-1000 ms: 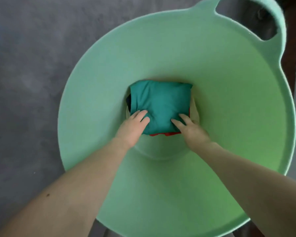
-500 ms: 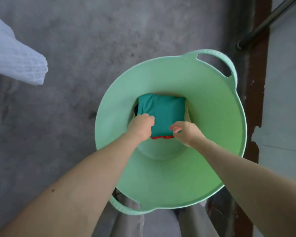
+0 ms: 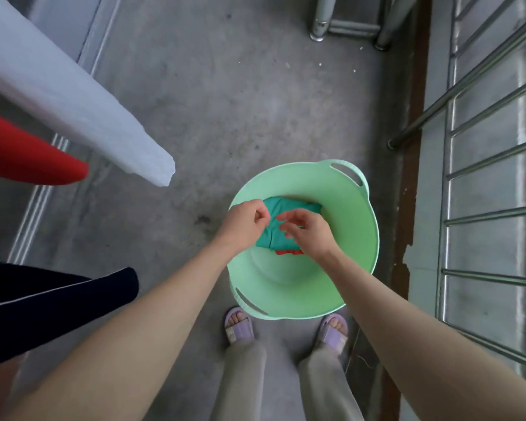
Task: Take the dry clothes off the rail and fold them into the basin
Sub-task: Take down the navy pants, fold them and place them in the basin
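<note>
The mint-green basin [image 3: 351, 238] stands on the concrete floor [image 3: 225, 101], its near rim just beside the toes of two lilac slippers [image 3: 239, 325]. Its right edge is close to a rust-brown strip at the foot of the wall. The folded teal garment [image 3: 289, 205] lies flat in the bottom, toward the far side. The edge of a red piece [image 3: 289, 253] peeps out under its near border.

Both hands hover over that stack. The left hand [image 3: 243, 221] has its fingers curled tight with nothing seen in them. The right hand [image 3: 307, 230] has loosely bent, spread fingers and also holds nothing. I cannot tell whether either hand touches the cloth.

Bare floor opens to the left of the basin and beyond it. A white towel [image 3: 73, 95], a red garment [image 3: 22, 159] and a dark garment [image 3: 43, 299] hang in from the left edge. A metal railing [image 3: 483, 147] closes the right side.
</note>
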Tool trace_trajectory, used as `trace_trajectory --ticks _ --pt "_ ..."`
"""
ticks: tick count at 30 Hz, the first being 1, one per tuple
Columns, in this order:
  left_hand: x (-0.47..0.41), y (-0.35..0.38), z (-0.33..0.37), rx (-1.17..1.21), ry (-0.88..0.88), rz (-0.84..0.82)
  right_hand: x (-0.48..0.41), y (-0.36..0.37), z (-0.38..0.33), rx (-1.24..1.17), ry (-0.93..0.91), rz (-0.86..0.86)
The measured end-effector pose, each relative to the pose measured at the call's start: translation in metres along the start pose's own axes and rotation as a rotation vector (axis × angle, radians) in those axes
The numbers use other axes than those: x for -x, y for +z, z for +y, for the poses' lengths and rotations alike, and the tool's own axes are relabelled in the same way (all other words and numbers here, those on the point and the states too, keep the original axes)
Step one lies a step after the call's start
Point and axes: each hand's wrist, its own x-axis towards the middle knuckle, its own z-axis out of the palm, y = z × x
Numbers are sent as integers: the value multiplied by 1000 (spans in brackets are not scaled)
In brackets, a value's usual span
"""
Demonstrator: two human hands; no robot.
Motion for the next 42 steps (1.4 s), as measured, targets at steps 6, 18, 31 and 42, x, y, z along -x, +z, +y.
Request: trace_trajectory --ticks 6,18,31,42 --pt "61 -90 31 32 -3 126 49 -9 -82 23 -113 5" --pt "212 -244 94 -315 78 471 139 4 -254 34 -516 -226" --pt "426 -293 113 -400 -66 794 271 61 -373 108 -964 -585" --pt "519 -377 132 -350 -131 1074 360 89 -477 -24 -1198 -602"
